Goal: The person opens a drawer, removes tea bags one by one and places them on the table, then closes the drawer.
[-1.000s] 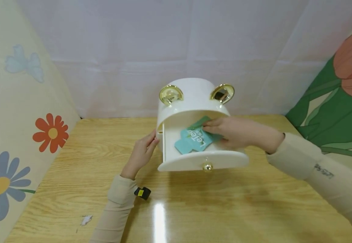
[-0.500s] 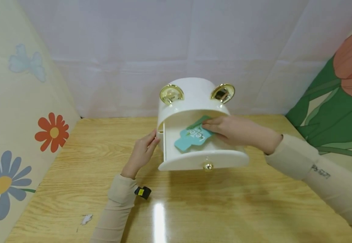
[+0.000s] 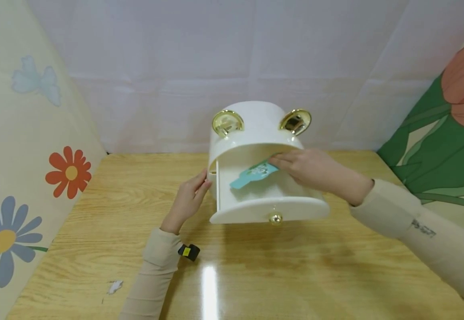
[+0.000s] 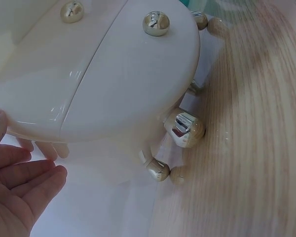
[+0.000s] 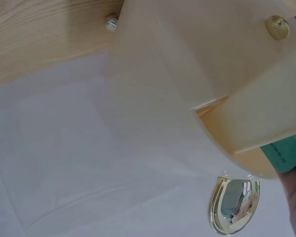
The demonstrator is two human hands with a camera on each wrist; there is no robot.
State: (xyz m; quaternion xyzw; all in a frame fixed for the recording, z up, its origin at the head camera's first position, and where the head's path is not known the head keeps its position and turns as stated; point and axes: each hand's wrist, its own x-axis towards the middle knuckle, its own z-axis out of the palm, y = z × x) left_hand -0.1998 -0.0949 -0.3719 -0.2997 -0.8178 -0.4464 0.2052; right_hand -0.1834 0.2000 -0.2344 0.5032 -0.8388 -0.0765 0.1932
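Observation:
My right hand (image 3: 309, 171) pinches one end of a flat teal packet (image 3: 253, 174) with pale lettering inside the white desk organizer (image 3: 252, 122). The packet slants over the floor of the pulled-out drawer (image 3: 269, 208), its far-left end lower than the held end. In the right wrist view a corner of the teal packet (image 5: 286, 150) shows by my fingers. My left hand (image 3: 187, 200) rests at the organizer's left side. In the left wrist view its thumb touches the front edge, and the fairly straight fingers (image 4: 27, 180) lie along the side.
Two gold ears (image 3: 227, 123) stand on top of the organizer, and a gold knob (image 3: 276, 218) sits on the drawer front. Gold ball feet (image 4: 185, 129) support it on the wooden table (image 3: 296, 275). A white cloth (image 3: 167, 66) hangs behind.
The teal packet has tilted, so its face now looks narrower, and it has lifted slightly off the drawer floor with my right hand. My left hand has stayed in place.

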